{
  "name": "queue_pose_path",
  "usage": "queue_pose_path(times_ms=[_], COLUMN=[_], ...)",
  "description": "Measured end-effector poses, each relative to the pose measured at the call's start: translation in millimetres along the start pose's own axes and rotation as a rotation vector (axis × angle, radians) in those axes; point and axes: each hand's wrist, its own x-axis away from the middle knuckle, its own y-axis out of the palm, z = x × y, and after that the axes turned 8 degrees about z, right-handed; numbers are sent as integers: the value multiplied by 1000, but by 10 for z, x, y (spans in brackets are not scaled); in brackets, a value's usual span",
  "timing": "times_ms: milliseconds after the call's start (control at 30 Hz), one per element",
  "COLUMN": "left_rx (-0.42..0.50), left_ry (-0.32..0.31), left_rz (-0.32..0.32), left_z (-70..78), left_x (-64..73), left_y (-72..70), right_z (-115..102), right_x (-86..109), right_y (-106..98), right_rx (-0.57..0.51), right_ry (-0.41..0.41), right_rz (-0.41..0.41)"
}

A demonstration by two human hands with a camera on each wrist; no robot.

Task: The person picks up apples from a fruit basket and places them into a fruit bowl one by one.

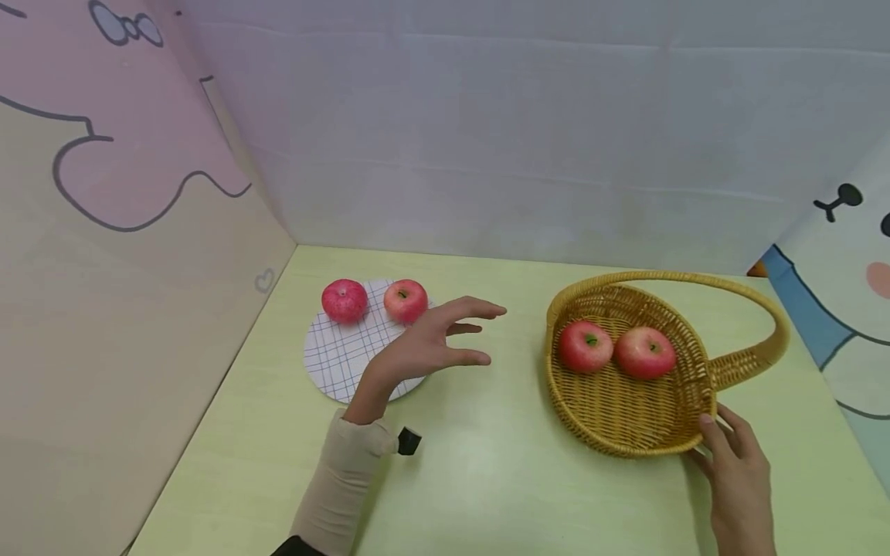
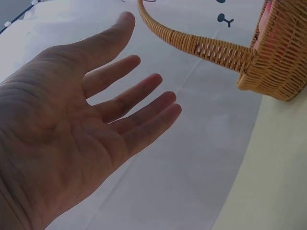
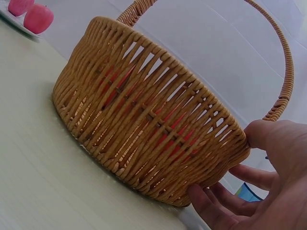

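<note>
Right hand (image 1: 740,467): clamped on the basket (image 1: 619,421) at its near right side, thumb on the rim just beside the foot of the handle (image 1: 747,364), fingers lower down against the outer wall. Basket lies directly ahead and to the left of this hand, touching it.

Left hand (image 1: 424,344): raised, holding nothing; thumb and fingers spread apart, fingertips toward the basket. Basket is to its right, a clear gap of tabletop (image 1: 487,479) between them.

Inside the basket: two red apples side by side, a left one (image 1: 586,347) and a right one (image 1: 645,353), toward the far half of the woven floor. Handle arches over the far side and the right.

Beyond the left hand, partly hidden by it in the head view: a round white plate (image 1: 334,359) with a blue line check. Two more apples near its far edge, one at left (image 1: 344,301), one at right (image 1: 405,301), apart from each other.

Behind everything, a pale wall (image 1: 487,131).
</note>
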Motion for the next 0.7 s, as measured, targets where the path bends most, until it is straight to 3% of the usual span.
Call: queue_pose_path(times_ms=[200, 500, 700], left_rx=[-1, 30, 148], left_ry=[3, 49, -2], left_rz=[-19, 68, 154], left_z=[57, 115, 208], left_x=[-17, -37, -45], left_y=[176, 494, 679], right_z=[7, 19, 12], right_x=[-7, -7, -8], right_y=[-7, -8, -1], right_rx=[3, 4, 9], right_ry=[0, 3, 3], right_rz=[4, 16, 14])
